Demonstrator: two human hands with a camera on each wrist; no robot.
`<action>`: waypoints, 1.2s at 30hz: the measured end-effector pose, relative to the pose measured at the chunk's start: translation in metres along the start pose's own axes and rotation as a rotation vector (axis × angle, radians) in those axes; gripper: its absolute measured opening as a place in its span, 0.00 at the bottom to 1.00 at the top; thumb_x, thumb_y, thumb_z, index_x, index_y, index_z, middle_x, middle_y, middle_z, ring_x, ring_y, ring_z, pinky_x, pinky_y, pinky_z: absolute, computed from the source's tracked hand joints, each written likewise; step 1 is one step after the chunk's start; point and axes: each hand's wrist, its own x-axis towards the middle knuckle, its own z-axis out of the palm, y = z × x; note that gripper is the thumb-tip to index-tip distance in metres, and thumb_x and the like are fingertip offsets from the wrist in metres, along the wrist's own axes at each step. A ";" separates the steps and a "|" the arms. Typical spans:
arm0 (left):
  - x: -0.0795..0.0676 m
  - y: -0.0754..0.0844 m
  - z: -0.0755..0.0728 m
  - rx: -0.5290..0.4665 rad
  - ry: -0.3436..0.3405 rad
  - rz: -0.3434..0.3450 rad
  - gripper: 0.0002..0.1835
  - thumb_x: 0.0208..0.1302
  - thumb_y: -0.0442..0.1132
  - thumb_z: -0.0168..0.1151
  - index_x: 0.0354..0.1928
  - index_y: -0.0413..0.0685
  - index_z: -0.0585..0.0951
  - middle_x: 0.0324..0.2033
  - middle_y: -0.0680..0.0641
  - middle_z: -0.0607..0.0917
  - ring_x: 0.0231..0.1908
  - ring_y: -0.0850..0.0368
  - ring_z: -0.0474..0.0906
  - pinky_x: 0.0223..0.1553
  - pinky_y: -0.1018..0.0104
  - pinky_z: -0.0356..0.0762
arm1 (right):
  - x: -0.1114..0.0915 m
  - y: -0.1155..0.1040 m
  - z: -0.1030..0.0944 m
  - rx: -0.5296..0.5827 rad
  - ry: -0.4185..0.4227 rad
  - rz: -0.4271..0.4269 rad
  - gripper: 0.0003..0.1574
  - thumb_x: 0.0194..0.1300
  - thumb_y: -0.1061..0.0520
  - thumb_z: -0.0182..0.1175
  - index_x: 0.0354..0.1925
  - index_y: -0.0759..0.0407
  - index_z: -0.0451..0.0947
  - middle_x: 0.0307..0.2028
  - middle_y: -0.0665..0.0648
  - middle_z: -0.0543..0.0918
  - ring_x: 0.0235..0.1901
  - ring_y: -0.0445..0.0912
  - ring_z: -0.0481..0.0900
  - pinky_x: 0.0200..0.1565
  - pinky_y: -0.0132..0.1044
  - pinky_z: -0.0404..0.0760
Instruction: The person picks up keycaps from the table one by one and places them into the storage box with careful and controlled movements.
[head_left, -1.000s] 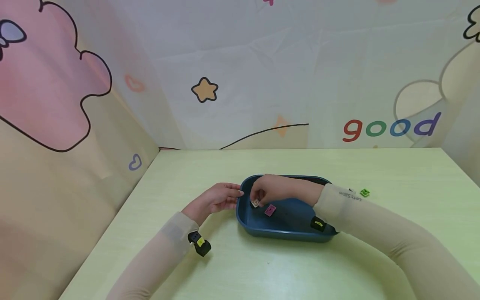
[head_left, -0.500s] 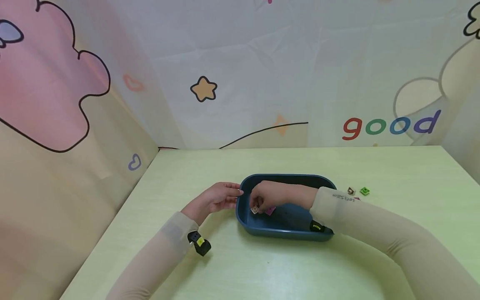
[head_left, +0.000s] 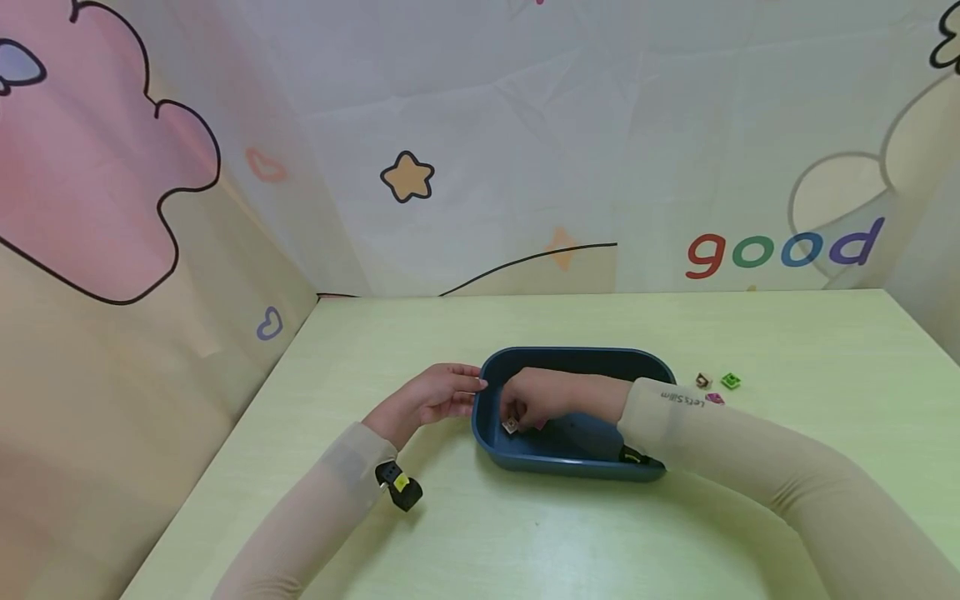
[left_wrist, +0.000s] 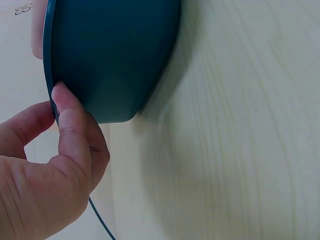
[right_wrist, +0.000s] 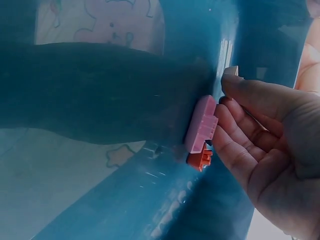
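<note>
A dark blue plastic tub (head_left: 570, 467) stands on the table. My left hand (head_left: 442, 393) pinches its left rim between thumb and fingers, as the left wrist view shows closely. Inside the tub, my right hand (head_left: 542, 396) holds a small whitish block (head_left: 511, 426) between thumb and index finger, low near the left end. In the right wrist view only an edge of that block (right_wrist: 234, 71) shows past the thumb. Beside the curled fingers are a pink toy block (right_wrist: 202, 125) and an orange-red one (right_wrist: 200, 160); the head view mostly hides them behind the hand.
Right of the tub, on the table (head_left: 525, 542), lie a green block (head_left: 731, 381), a brown-and-white block (head_left: 702, 381) and a pink block (head_left: 715, 398) close to the right sleeve. A printed cloth backdrop (head_left: 495, 167) rises behind the table.
My right hand has moved down and toward the near side inside the tub with the whitish block, covering most of the pink one. The sleeve's shift uncovers blocks at right. My left hand stays put.
</note>
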 end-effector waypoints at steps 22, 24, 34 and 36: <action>0.000 -0.001 -0.002 0.003 -0.020 0.005 0.11 0.74 0.33 0.59 0.54 0.39 0.78 0.29 0.54 0.83 0.26 0.64 0.79 0.29 0.77 0.83 | 0.000 -0.002 -0.007 -0.056 -0.006 -0.001 0.09 0.67 0.62 0.67 0.46 0.57 0.87 0.37 0.53 0.89 0.30 0.37 0.82 0.37 0.29 0.86; 0.001 0.000 0.000 0.008 -0.001 -0.005 0.12 0.75 0.32 0.56 0.57 0.38 0.76 0.29 0.54 0.82 0.26 0.64 0.78 0.28 0.77 0.83 | -0.005 -0.006 -0.014 -0.082 0.020 -0.012 0.11 0.67 0.61 0.68 0.48 0.58 0.87 0.39 0.54 0.90 0.34 0.38 0.84 0.42 0.30 0.86; 0.000 0.001 0.001 0.023 0.017 -0.025 0.17 0.76 0.34 0.55 0.63 0.36 0.73 0.31 0.53 0.83 0.26 0.64 0.80 0.29 0.77 0.83 | -0.046 -0.007 -0.051 -0.129 0.172 -0.028 0.16 0.68 0.62 0.66 0.52 0.65 0.84 0.46 0.62 0.88 0.42 0.46 0.85 0.51 0.40 0.87; 0.001 0.001 0.000 0.026 0.018 -0.024 0.18 0.76 0.34 0.56 0.64 0.36 0.73 0.32 0.52 0.84 0.27 0.63 0.81 0.29 0.77 0.84 | -0.058 -0.007 -0.058 -0.131 0.200 -0.013 0.16 0.68 0.62 0.65 0.53 0.65 0.84 0.47 0.62 0.88 0.44 0.47 0.85 0.54 0.43 0.87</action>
